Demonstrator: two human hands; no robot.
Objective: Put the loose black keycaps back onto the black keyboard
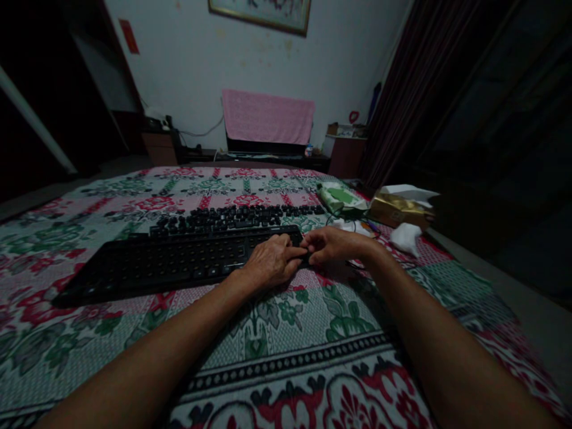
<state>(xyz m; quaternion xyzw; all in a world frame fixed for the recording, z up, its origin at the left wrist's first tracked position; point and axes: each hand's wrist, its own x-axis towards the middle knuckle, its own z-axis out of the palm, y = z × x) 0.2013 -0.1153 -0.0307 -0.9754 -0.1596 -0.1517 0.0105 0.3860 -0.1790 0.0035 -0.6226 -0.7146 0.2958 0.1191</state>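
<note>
Head view: keyboard (179, 259) stretches toward 9 o'clock from hands, apparently mostly stripped; loose keycaps (214, 219) at 11 o'clock. Few near-edge keys (199, 274) seem seated, refitting perhaps left. Left hand (274, 262), right hand (333, 243) meet at 3-o'clock end, fingers bunched; cannot tell if clamped.

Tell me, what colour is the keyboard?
The keyboard is black; the head view, the only one here, shows it.
</note>
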